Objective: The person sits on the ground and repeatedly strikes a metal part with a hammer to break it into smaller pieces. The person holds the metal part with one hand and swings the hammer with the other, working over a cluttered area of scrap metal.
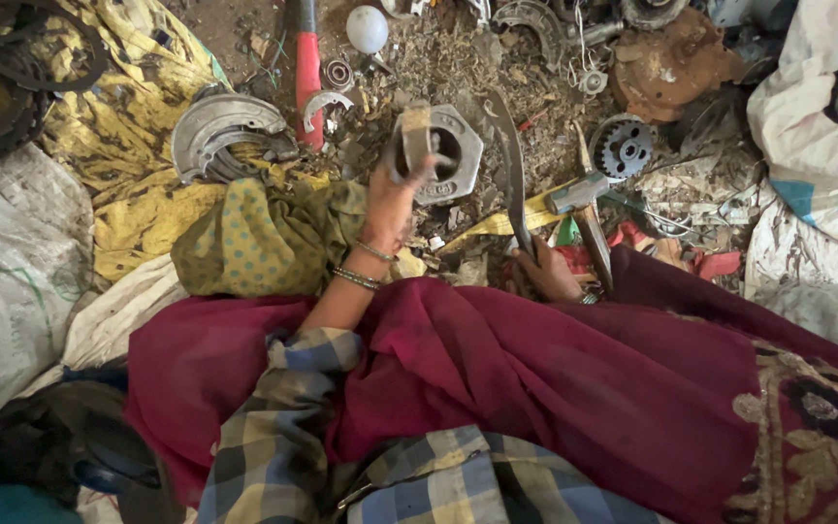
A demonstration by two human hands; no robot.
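My left hand is raised and grips a small round metal part, held on edge above a hexagonal metal block with a round hole. My right hand rests low by my lap and is closed around the lower end of a long curved metal bar that points away from me. A hammer with a wooden handle lies just right of that hand. Two bangles circle my left wrist.
Scrap metal litters the dirt ground: curved brake-shoe pieces, a toothed gear, a rusty disc, a red-handled tool, a white bulb. Yellow cloth and white sacks lie left, more sacks right.
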